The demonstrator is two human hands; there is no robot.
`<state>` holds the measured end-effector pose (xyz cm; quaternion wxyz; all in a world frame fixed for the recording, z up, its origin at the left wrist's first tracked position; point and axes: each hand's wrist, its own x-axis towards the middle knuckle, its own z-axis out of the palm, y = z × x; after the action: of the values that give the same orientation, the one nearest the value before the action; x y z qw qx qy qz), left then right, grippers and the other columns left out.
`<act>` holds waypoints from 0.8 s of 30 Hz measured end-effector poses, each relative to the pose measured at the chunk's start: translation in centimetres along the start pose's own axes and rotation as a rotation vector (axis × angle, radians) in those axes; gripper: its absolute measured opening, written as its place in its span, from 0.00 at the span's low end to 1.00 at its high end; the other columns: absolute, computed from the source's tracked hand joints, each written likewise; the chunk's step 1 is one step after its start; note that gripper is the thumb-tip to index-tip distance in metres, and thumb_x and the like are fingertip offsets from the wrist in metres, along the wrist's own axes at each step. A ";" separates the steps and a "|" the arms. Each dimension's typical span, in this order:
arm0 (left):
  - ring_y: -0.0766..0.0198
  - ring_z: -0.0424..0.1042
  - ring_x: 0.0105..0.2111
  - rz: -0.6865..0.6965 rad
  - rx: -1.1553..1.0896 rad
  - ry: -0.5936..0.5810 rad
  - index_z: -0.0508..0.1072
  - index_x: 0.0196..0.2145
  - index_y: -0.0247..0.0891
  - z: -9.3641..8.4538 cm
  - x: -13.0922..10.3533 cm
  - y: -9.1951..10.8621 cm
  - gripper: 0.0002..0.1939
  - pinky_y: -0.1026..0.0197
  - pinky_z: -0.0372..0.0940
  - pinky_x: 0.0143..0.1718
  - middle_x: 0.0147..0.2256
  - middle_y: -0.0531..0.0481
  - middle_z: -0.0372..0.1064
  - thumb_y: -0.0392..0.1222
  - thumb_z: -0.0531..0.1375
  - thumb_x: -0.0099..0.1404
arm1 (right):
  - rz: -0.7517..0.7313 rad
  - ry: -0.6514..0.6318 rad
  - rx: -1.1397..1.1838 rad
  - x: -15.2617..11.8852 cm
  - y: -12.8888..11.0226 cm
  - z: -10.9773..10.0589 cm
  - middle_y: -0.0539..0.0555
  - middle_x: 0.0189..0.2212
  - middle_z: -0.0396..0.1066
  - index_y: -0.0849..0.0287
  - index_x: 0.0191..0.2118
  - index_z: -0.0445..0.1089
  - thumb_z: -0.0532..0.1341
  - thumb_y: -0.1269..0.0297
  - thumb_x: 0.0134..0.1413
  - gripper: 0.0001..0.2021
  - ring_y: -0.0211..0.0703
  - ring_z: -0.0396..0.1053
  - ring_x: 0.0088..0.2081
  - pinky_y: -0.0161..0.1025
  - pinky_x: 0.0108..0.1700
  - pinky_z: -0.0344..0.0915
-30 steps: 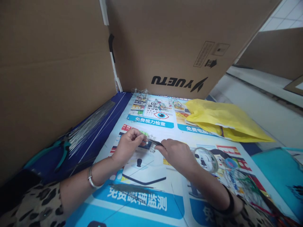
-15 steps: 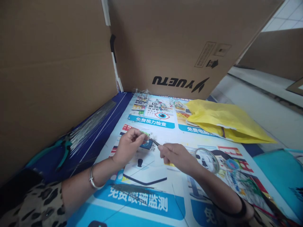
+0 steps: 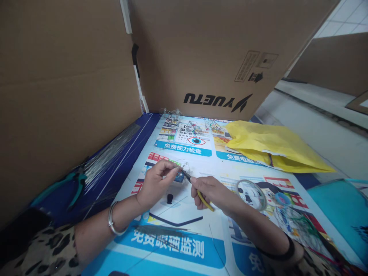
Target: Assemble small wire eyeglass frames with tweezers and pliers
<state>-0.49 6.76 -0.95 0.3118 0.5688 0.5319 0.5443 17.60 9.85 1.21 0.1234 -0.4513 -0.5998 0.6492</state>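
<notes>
My right hand [image 3: 211, 191] is closed round a pair of pliers [image 3: 205, 200] with yellow handles, their dark narrow jaws pointing up and left. My left hand [image 3: 159, 180] pinches a small piece of thin wirework [image 3: 185, 166] between thumb and forefinger; its fine detail is too small to make out. The jaw tips meet the wirework right beside the left fingertips. Below both hands, a bundle of thin dark wires [image 3: 163, 230] lies across the printed sheet [image 3: 178, 209].
Teal-handled pliers [image 3: 77, 182] and a sheaf of straight wires [image 3: 107, 153] lie on the left. A yellow bag [image 3: 276, 147], a round clear dish [image 3: 251, 195] and tangled coloured strands [image 3: 299, 226] are on the right. Cardboard walls [image 3: 201, 57] rise behind.
My right hand has turned and its lower fingers have loosened, so the yellow handle now shows below it. The left hand keeps its pinch. The view has shifted slightly.
</notes>
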 end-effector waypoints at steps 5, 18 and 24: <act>0.64 0.72 0.34 0.076 0.039 -0.006 0.71 0.31 0.37 -0.1 0.0 0.4 0.04 0.63 0.66 0.37 0.33 0.49 0.73 0.38 0.58 0.60 | 0.028 -0.036 0.093 0.0 0.3 -0.1 0.48 0.15 0.64 0.62 0.23 0.64 0.53 0.40 0.48 0.26 0.33 0.63 0.17 0.31 0.21 0.61; 0.63 0.72 0.38 0.420 0.246 -0.065 0.72 0.34 0.40 -0.8 -0.1 -0.1 0.07 0.60 0.65 0.42 0.36 0.47 0.75 0.32 0.57 0.59 | 0.041 -0.128 0.171 0.1 0.7 0.0 0.49 0.14 0.65 0.62 0.24 0.64 0.49 0.40 0.51 0.27 0.33 0.64 0.15 0.29 0.16 0.54; 0.61 0.72 0.39 0.387 0.237 -0.113 0.72 0.32 0.41 -0.9 -0.1 -0.3 0.06 0.59 0.65 0.42 0.36 0.47 0.74 0.33 0.58 0.58 | -0.015 -0.102 0.095 -0.3 0.4 0.3 0.47 0.10 0.62 0.61 0.22 0.62 0.48 0.43 0.54 0.25 0.30 0.58 0.12 0.28 0.15 0.48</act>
<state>-1.41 6.59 -1.08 0.1620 0.7224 0.4548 0.4950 17.66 9.32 0.92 0.1188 -0.4066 -0.5771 0.6982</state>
